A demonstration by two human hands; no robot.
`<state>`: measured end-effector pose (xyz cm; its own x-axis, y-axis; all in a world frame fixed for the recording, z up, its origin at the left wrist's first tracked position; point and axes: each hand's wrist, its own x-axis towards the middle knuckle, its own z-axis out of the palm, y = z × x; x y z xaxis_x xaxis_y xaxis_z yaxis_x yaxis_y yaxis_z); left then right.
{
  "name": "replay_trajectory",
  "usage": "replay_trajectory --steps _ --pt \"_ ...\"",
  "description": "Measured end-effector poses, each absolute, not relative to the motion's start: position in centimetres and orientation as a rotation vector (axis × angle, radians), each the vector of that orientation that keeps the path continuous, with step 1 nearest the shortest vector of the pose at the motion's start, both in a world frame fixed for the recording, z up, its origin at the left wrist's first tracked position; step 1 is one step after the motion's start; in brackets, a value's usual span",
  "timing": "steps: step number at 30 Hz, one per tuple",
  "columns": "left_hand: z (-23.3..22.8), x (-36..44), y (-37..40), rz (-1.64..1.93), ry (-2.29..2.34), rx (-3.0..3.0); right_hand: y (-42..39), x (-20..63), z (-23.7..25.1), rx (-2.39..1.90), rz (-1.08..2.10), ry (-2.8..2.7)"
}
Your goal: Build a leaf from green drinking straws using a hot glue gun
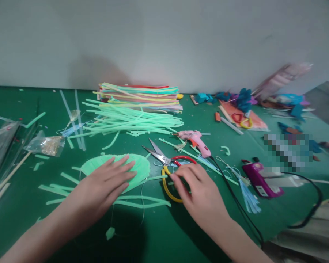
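Observation:
My left hand (109, 180) lies flat, fingers stretched out, on a light green oval pad (139, 166) that looks built from fuzzy pipe cleaners. Thumb and forefinger of my right hand (199, 190) are drawn together in a pinch, and whatever they hold is hidden. Beneath that hand are open scissors (160, 157) with a red and a yellow handle loop, blades toward the upper left. One green pipe cleaner (156, 178) runs from the pad to near my right fingertips. A thin wire loop (143, 197) hangs below the pad, close to a small green scrap (110, 233).
Green pipe cleaners (134, 120) lie heaped before a multicoloured bundle (139, 95) at the wall. A pink glue gun (196, 141) trails a black cord (235, 202). Right of it are a purple device (260, 179) and a blue tassel (249, 197). At left lies a plastic bag (46, 144).

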<state>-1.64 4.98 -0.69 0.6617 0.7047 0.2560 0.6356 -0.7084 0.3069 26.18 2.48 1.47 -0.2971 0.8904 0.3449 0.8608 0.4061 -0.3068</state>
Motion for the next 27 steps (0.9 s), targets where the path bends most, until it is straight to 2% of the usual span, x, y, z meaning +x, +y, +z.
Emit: replay_trajectory --steps 10,18,27 --pt "-2.4 -2.7 1.2 0.380 1.064 2.811 3.2 22.1 0.4 -1.148 0.187 -2.506" --pt "-2.3 -3.0 1.2 0.609 1.218 2.743 3.9 20.8 0.0 -0.908 0.156 -2.618" --pt "-2.8 -3.5 1.1 0.638 1.169 2.780 4.1 20.4 -0.8 -0.842 0.112 -2.709"
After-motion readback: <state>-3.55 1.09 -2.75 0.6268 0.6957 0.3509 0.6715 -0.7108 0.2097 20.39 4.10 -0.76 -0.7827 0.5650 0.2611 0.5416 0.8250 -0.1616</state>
